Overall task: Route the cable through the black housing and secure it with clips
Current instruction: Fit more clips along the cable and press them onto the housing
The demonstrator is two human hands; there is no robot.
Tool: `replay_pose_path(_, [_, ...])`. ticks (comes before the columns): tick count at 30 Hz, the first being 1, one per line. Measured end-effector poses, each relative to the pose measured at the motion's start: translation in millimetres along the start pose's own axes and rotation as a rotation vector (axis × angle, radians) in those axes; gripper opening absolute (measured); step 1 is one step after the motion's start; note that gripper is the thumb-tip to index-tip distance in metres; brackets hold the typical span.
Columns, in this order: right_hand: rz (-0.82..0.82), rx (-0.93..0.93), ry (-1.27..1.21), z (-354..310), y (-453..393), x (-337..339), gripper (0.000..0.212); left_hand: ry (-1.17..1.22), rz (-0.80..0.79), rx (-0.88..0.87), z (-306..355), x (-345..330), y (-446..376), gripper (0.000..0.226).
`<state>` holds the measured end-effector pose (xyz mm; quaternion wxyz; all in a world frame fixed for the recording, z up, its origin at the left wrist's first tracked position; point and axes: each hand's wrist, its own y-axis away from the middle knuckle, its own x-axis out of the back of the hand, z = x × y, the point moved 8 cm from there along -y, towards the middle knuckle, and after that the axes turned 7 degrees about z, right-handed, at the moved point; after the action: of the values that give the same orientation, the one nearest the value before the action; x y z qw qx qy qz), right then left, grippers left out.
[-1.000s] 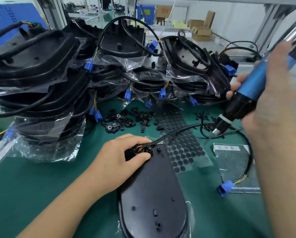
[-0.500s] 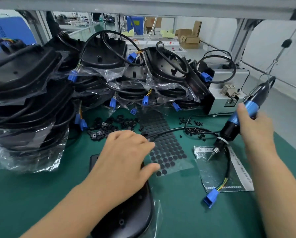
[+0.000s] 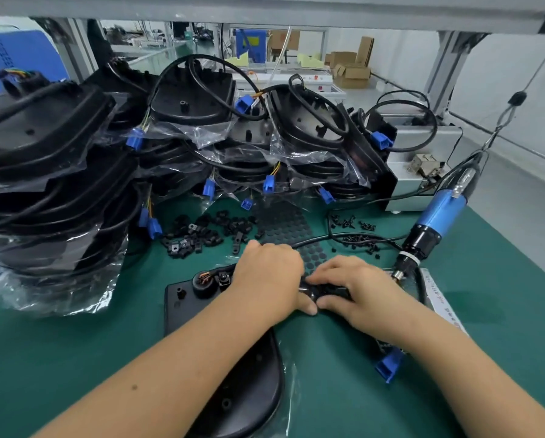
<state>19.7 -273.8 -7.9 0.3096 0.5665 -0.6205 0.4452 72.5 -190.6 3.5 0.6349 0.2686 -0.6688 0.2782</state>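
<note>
The black housing (image 3: 182,314) lies flat on the green mat under my left forearm, its cable entry with coloured wires (image 3: 204,277) at the far end. A black cable (image 3: 326,291) runs from that entry to the right, past my hands, and ends in a blue connector (image 3: 388,368). My left hand (image 3: 271,276) and my right hand (image 3: 359,289) meet over the cable just right of the housing, fingertips pinched on it. A pile of small black clips (image 3: 201,235) lies beyond the hands.
A blue electric screwdriver (image 3: 435,216) hangs tip-down at the right, close to my right hand. Loose black screws (image 3: 356,238) and a sheet of black pads (image 3: 283,226) lie behind. Bagged housings (image 3: 59,172) are stacked left and behind. A grey box (image 3: 422,172) stands at the back right.
My right hand has let go of the screwdriver, which now hangs free, and come down to the cable. My left hand has shifted right from the housing's cable entry onto the cable.
</note>
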Motion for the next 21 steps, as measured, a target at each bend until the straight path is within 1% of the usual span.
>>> replay_pose_path(1, [-0.027, 0.003, 0.009, 2, -1, -3, 0.036, 0.005, 0.002, 0.000, 0, 0, 0, 0.057])
replay_pose_path(3, [0.017, 0.000, -0.012, 4, -5, 1, 0.037, 0.030, 0.018, 0.000, 0, 2, -1, 0.046])
replay_pose_path(5, [0.098, -0.040, -0.057, 4, -7, 5, 0.030, 0.080, 0.053, 0.014, -2, 6, 0, 0.035])
replay_pose_path(7, [0.159, -0.107, -0.135, 8, -8, 8, 0.023, 0.139, 0.091, 0.028, -4, 9, 0, 0.030])
replay_pose_path(9, [0.172, -0.157, -0.196, 12, -7, 10, 0.017, 0.190, 0.106, 0.037, -6, 12, 1, 0.029])
replay_pose_path(11, [0.171, -0.176, -0.192, 15, -7, 12, 0.015, 0.226, 0.120, 0.041, -7, 14, 1, 0.029])
replay_pose_path(21, [0.290, -0.098, -0.052, -2, -5, 19, 0.011, 0.250, 0.180, -0.014, -8, 10, 0, 0.028])
